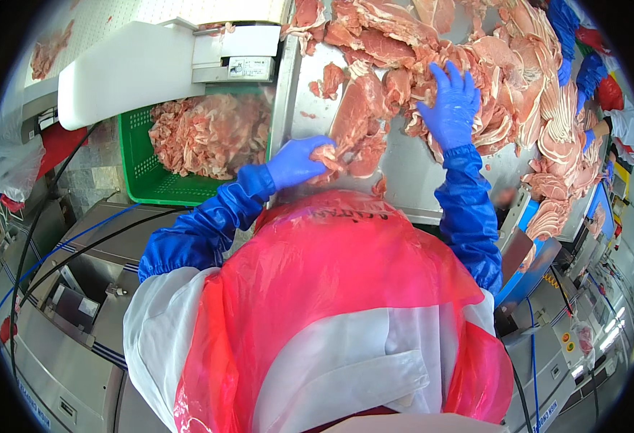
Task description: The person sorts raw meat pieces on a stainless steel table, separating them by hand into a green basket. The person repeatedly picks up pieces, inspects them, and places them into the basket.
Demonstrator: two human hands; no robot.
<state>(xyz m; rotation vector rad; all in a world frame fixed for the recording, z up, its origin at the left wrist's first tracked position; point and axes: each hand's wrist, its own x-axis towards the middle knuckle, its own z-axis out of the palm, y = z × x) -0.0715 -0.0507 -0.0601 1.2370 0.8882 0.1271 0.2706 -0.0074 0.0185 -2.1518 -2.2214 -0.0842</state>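
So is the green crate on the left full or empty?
Partly full: the green crate holds a heap of sliced meat, but its perforated wall and floor still show on the near left side.

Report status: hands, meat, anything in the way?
Left hand gripping a raw meat piece at the steel table edge. Right hand open, flat on the meat pile. Green crate of slices sits left.

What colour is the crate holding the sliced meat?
Green, perforated crate; clearest in the head view.

Your bench (404, 169) carries the meat pile (476, 50); to its left sits the crate (140, 169) holding sliced meat (209, 133).
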